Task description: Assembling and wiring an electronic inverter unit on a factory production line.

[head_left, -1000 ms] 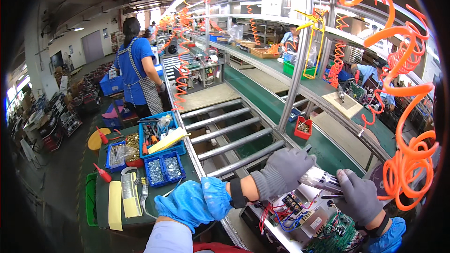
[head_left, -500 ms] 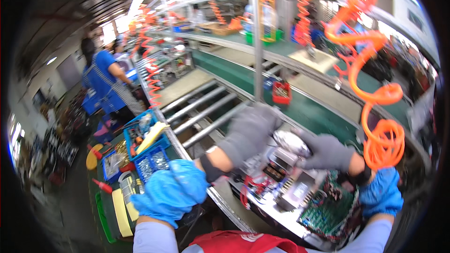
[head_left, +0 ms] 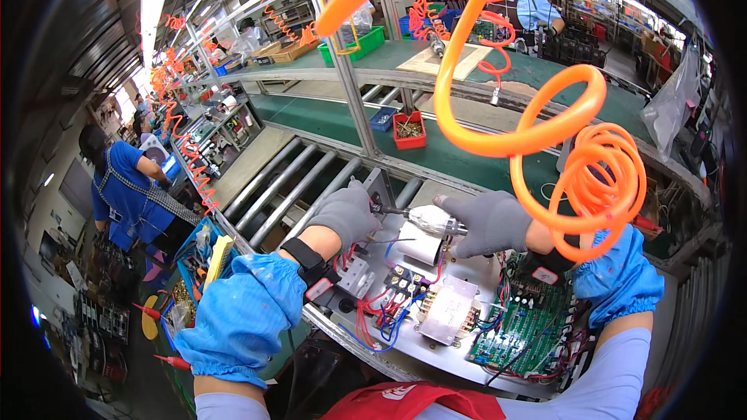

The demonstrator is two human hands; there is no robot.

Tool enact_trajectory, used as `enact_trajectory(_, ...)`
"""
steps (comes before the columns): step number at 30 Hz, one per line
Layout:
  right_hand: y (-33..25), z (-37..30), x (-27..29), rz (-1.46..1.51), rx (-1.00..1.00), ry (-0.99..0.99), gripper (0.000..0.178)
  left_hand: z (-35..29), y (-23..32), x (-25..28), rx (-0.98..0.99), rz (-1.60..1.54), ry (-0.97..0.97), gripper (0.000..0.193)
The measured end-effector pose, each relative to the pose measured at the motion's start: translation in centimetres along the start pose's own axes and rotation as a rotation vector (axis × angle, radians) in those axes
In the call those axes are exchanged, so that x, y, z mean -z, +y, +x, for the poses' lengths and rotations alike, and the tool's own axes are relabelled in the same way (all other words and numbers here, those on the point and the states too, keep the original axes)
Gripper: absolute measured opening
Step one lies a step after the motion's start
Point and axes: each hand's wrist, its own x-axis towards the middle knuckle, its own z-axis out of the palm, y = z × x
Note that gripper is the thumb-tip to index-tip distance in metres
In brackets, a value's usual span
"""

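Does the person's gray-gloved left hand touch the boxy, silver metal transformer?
Apart: the head view shows the gray-gloved left hand well up and left of the silver transformer, with a black terminal block with metal screws between them.

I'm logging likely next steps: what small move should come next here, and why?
Probably bring the silver tool tip-first toward the upright plate: the right hand grips its body, its tip points toward the left hand, and the plate stands close beside that hand.
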Motion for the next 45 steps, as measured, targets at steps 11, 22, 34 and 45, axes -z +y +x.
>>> enact_trajectory(11,0.3,1.4,-0.6,-0.012,0.108,0.055,0.092,0.2,0.4,-0.6,0.061,0.069,0.083,0.056)
enact_trajectory(22,-0.8,1.4,0.5,-0.047,0.048,-0.039,0.094,0.4,0.3,-1.0,0.097,0.103,0.112,0.049)
enact_trajectory(34,-0.8,2.4,0.4,-0.122,0.078,-0.033,0.09,0.3,0.5,-1.0,0.126,0.091,0.106,0.047)
enact_trajectory(45,-0.9,1.6,0.5,-0.131,0.104,0.018,0.09,-0.4,0.1,-0.4,0.034,0.02,0.042,0.055)
